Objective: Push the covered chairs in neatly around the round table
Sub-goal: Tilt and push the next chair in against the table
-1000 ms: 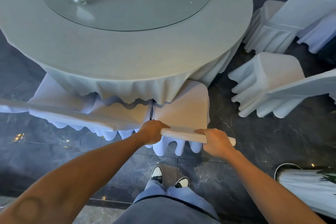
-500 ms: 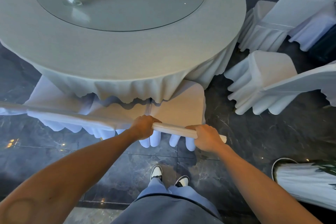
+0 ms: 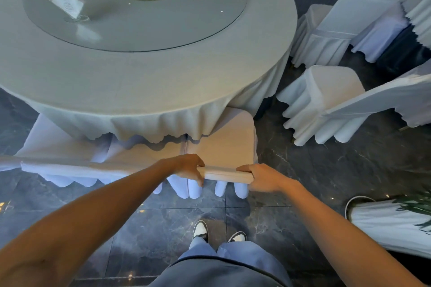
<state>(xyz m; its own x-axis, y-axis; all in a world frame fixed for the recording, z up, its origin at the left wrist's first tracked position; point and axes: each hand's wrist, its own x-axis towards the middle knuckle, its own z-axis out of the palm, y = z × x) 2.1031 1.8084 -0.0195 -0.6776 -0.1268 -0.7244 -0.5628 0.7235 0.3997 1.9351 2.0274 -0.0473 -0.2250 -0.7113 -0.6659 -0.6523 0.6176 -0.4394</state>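
Observation:
A white-covered chair (image 3: 224, 147) stands right in front of me, its seat partly under the drape of the round table (image 3: 144, 81). My left hand (image 3: 190, 168) and my right hand (image 3: 258, 177) both grip the top edge of its backrest, one at each end. To its left, a second covered chair (image 3: 70, 161) sits tucked under the table edge. Two more covered chairs (image 3: 331, 102) (image 3: 345, 25) stand away from the table at the right, angled outward.
A glass turntable (image 3: 140, 14) with a brass centre and a card stand (image 3: 67, 0) lies on the table. A white planter with green leaves (image 3: 391, 223) stands on the dark marble floor at the lower right. More draped furniture fills the top right corner.
The chair in my hands has slid further under the table drape, and I have stepped closer. Both hands keep the same grip on the backrest.

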